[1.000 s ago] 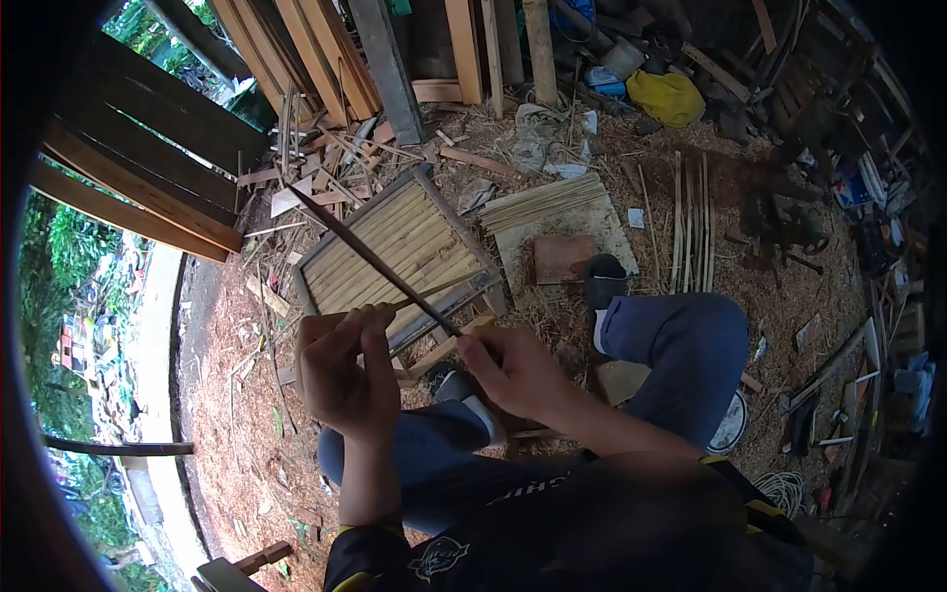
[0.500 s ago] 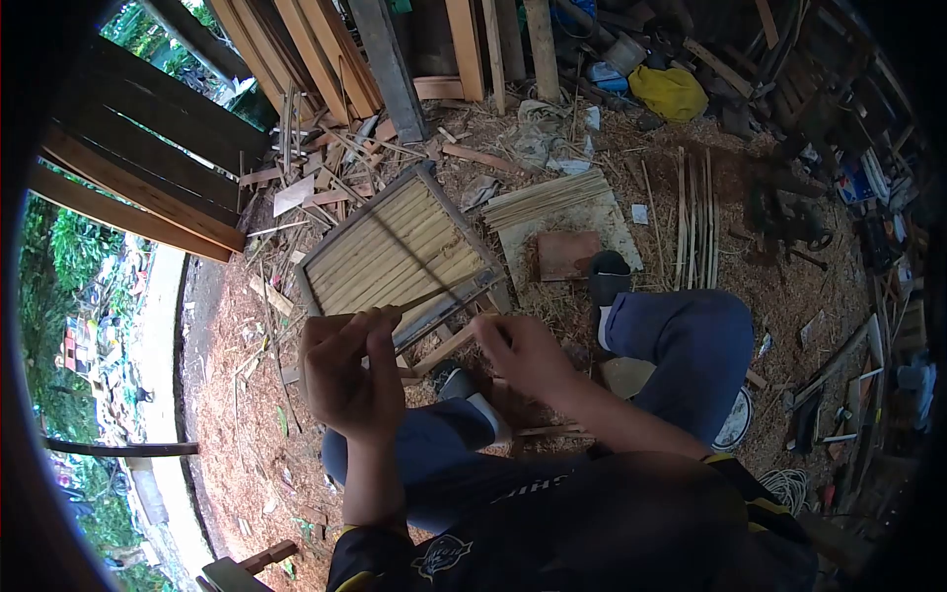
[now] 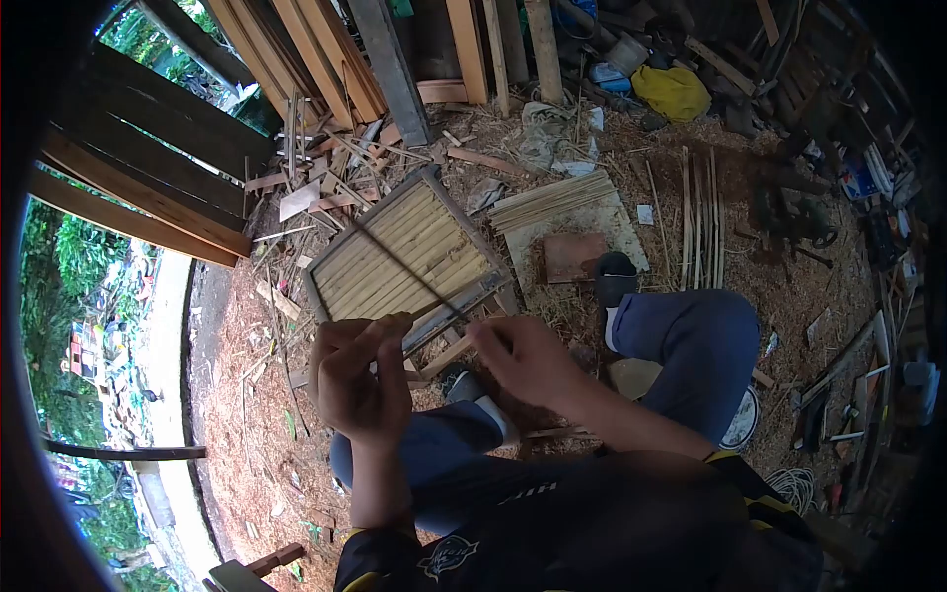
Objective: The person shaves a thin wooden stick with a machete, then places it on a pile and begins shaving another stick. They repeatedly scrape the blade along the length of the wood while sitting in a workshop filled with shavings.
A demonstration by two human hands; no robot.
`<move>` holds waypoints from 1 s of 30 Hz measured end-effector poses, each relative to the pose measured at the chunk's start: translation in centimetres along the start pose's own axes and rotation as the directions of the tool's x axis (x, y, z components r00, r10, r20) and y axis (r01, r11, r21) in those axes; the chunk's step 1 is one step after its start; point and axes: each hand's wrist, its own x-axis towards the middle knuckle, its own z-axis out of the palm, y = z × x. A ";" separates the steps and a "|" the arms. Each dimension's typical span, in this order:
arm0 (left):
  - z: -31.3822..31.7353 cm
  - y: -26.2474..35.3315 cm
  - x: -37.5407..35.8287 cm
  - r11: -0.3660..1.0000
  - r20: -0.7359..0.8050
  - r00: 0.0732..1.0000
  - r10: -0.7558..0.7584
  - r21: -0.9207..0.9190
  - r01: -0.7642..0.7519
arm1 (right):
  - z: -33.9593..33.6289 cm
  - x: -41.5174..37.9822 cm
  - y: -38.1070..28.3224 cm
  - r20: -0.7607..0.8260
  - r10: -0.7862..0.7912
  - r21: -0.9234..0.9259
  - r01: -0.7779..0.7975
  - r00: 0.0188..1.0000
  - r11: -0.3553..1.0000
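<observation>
My left hand (image 3: 360, 380) is closed, palm towards me, with its fingertips pinched together. What lies in that pinch is too small to make out. To its right, my right hand (image 3: 528, 360) is closed in a pinch at the lower end of a thin dark strip (image 3: 404, 264). The strip slants up and left across the view. Behind both hands, a dark wooden frame filled with rows of pale bamboo-like slats (image 3: 395, 247) lies tilted, its lower edge partly hidden by my hands.
Thin split strips (image 3: 552, 202) lie on a pale board (image 3: 617, 232) with a reddish block (image 3: 575, 257). Longer sticks (image 3: 702, 217) rest to the right. Wood scraps (image 3: 330, 187) and shavings cover the ground. Planks (image 3: 316, 59) lean at the back; a yellow bag (image 3: 671, 92) sits far right.
The thin dark strip now reaches down to my right hand and shows longer. A pale strip that stuck out from my left hand no longer shows clearly. The whole view has shifted slightly right.
</observation>
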 end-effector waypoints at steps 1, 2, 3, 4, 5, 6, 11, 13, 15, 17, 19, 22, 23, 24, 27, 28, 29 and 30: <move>-0.1 -0.1 -0.1 1.000 0.010 1.000 0.006 -0.001 -0.006 | 0.0 0.5 1.7 -0.026 0.043 -0.019 -0.043 0.999 0.999; -0.1 -0.1 -0.2 1.000 0.010 1.000 -0.005 -0.007 0.005 | -0.2 1.0 3.5 -0.054 0.085 -0.037 -0.087 0.995 0.995; -0.2 -0.1 -0.3 1.000 0.010 1.000 -0.015 -0.013 0.015 | -0.4 1.3 3.9 -0.083 0.127 -0.053 -0.131 0.989 0.990; -0.3 -0.2 -0.2 1.000 0.010 1.000 -0.023 -0.020 0.023 | -0.4 1.3 4.1 -0.085 0.119 -0.077 -0.126 0.989 0.989; -0.3 -0.2 -0.2 1.000 0.015 1.000 -0.011 -0.008 0.012 | -0.4 1.4 4.2 -0.086 0.111 -0.102 -0.120 0.990 0.988; -0.3 -0.2 -0.2 1.000 0.018 1.000 -0.003 0.004 0.003 | -0.5 1.5 4.0 -0.085 0.105 -0.128 -0.115 0.991 0.985; 0.0 -0.1 -0.2 1.000 0.024 1.000 0.006 0.005 -0.006 | -1.0 -0.7 -3.8 0.074 -0.064 0.016 0.063 0.995 0.998; -0.2 0.2 0.1 0.999 0.048 0.998 0.030 0.012 -0.031 | -0.7 -0.8 -3.6 0.045 -0.092 0.034 0.090 0.995 0.995; -0.1 0.1 -0.1 1.000 0.039 0.999 0.031 -0.002 -0.031 | 0.1 -0.1 0.0 -0.047 -0.047 0.000 0.047 0.998 0.999; -0.1 0.1 -0.4 1.000 0.032 0.999 0.014 -0.005 -0.014 | -0.3 1.3 4.4 -0.067 0.073 -0.072 -0.078 0.995 0.994; -0.2 0.0 -0.4 1.000 0.027 1.000 -0.002 0.008 0.002 | -0.9 1.6 5.2 -0.082 0.122 -0.097 -0.130 0.989 0.987; -0.2 0.1 -0.4 1.000 0.035 0.999 0.007 0.003 -0.007 | -0.8 1.2 4.3 -0.049 0.073 -0.073 -0.076 0.996 0.994; -0.1 0.1 -0.4 1.000 0.033 0.999 0.001 -0.006 0.000 | -0.4 0.9 3.0 -0.034 0.031 -0.065 -0.033 0.999 0.997; 0.0 0.0 -0.3 1.000 0.031 1.000 -0.002 -0.015 0.002 | -0.4 0.6 1.6 -0.020 -0.014 -0.055 0.013 1.000 0.998; 0.2 0.1 -0.2 1.000 0.030 1.000 -0.005 -0.029 0.006 | -1.0 -0.6 -2.0 0.084 -0.028 -0.006 0.029 0.996 1.000; 0.1 0.1 -0.3 1.000 0.029 1.000 -0.007 -0.030 0.008 | -0.5 -0.4 -1.0 0.028 -0.067 -0.002 0.068 0.997 0.998; 0.1 0.0 -0.4 0.999 0.021 1.000 -0.012 -0.035 0.013 | 0.2 -0.1 1.2 -0.029 -0.106 -0.001 0.106 0.994 0.994; 0.0 -0.1 -0.4 0.999 0.014 1.000 -0.017 -0.041 0.018 | 0.7 0.3 3.2 -0.086 -0.142 -0.002 0.142 0.986 0.990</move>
